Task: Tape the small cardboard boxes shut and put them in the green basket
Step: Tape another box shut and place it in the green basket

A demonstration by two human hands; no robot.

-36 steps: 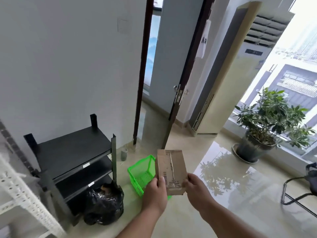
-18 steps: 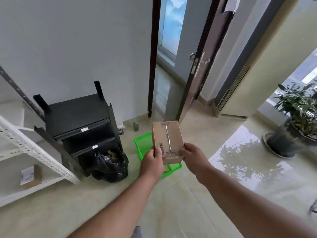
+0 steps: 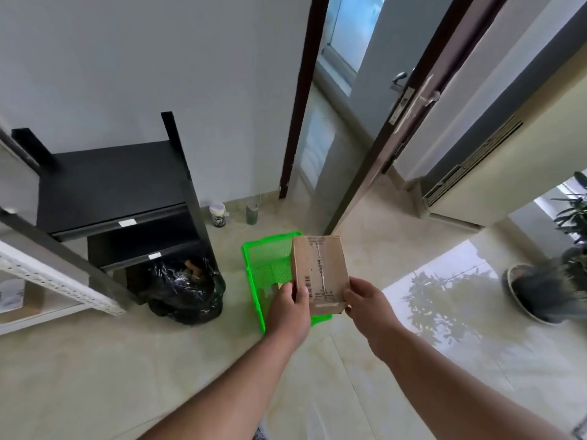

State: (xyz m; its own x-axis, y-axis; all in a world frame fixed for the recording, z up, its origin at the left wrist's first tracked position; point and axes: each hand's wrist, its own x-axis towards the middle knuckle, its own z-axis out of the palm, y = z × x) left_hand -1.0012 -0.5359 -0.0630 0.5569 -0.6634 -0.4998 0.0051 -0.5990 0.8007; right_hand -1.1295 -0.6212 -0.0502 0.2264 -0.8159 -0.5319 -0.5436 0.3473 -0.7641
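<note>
The left hand (image 3: pixel 290 308) grips the near left edge of a small cardboard box (image 3: pixel 318 273), thumb laid on the top face beside a barcode label. The right hand (image 3: pixel 368 304) grips the near right corner of the same box, thumb pressed against its side and fingers curled underneath. Both forearms reach forward from the lower edge of the view.

The box is held in the air, flaps closed, with a strip of tape running lengthwise down the middle of its top face. It sits in front of, and partly covers, the right part of the green basket (image 3: pixel 259 265).

The basket stands on the tiled floor (image 3: pixel 158 360). Its mesh walls and left rim are visible; a pale item shows inside near the left hand, but what it is cannot be told.

Left of the basket lies a black rubbish bag (image 3: pixel 185 292), open at the top, touching the foot of a black shelf unit (image 3: pixel 114 182). A white perforated rack (image 3: pixel 54 277) crosses the far left edge.

Behind the basket, against the wall, stand two small containers (image 3: pixel 218 214). Beyond them is an open door (image 3: pixel 390 122) with a metal handle. A potted plant (image 3: pixel 559 281) stands at the right edge, reflected in the glossy floor.
</note>
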